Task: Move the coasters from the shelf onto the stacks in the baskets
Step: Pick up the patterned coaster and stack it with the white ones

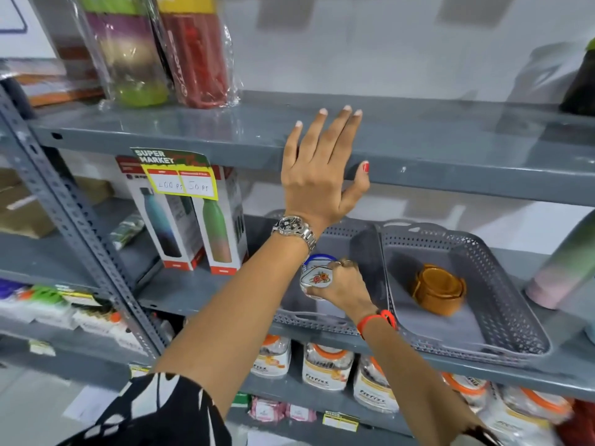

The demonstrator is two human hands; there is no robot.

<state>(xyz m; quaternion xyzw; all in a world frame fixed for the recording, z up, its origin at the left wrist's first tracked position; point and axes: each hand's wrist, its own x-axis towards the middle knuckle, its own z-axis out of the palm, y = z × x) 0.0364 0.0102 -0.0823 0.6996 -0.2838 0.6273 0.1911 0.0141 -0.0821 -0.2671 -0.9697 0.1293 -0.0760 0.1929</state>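
Grey metal shelving (450,162) fills my view, set against a pale wall, with a perforated upright (64,201) slanting down the left side. On the top shelf stand two wrapped bottles (161,49), one banded in purple, cream and green, the other red. A price tag (177,175) hangs from the shelf edge over two boxed bottles (190,220) on the level below. Lower down sit rows of jars (328,365) with orange lids.

On the middle shelf, two grey perforated baskets lie side by side, touching. The right basket (502,284) holds a stack of brown coasters (439,289) near its middle, leaning a little. The left basket (363,239) holds a stack of white coasters (314,265) with a blue rim showing at the top; most of it is hidden behind my arm and hand.

My left hand (318,175) is spread wide and flat, empty, fingers over the top shelf's front edge, thumb under it, a watch (294,228) on the wrist. My right hand (346,288) reaches into the left basket and grips a white coaster (317,278) with an orange flower print, held right at the white stack. A red band (383,318) circles that wrist.
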